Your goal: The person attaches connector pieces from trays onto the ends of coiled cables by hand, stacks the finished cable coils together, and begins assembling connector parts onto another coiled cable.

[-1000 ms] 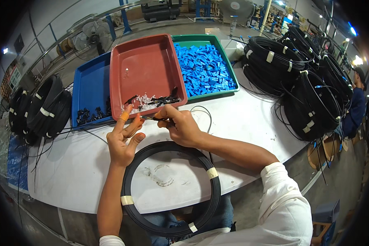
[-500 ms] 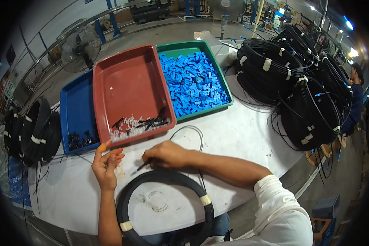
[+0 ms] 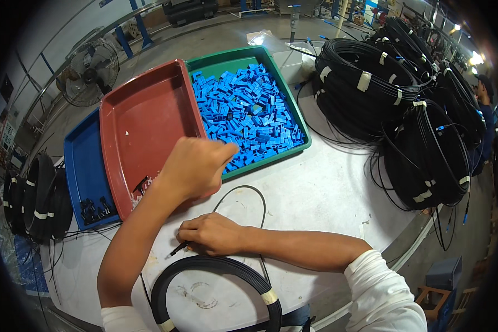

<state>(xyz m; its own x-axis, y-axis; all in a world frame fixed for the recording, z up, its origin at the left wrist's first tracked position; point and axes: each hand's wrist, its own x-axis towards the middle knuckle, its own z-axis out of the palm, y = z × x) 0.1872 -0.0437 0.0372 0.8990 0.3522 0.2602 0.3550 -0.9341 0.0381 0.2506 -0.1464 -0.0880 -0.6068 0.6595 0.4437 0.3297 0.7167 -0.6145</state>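
My left hand (image 3: 196,166) is over the red tray's front right corner, fingers curled and tips close together above the blue plastic clips (image 3: 254,119) in the green tray (image 3: 306,138). Whether anything is between those fingertips is hidden. Resting low over the table, my right hand (image 3: 213,235) is closed on a black cable end (image 3: 178,248) with a slim pale tip pointing left. The cable loops behind this hand and runs down to a black cable coil (image 3: 216,264), bound with pale tape, in front of me.
The red tray (image 3: 141,105) holds small clear pieces and black parts; the blue tray (image 3: 83,157) beside it holds black parts. Large taped cable coils (image 3: 365,88) stack at the right, others (image 3: 39,199) at the left. A person (image 3: 486,110) is at far right.
My left hand has swung up and right from beside the red tray's front edge to the blue clips. My right hand keeps the cable end, slightly lower in view. The view has shifted a little.
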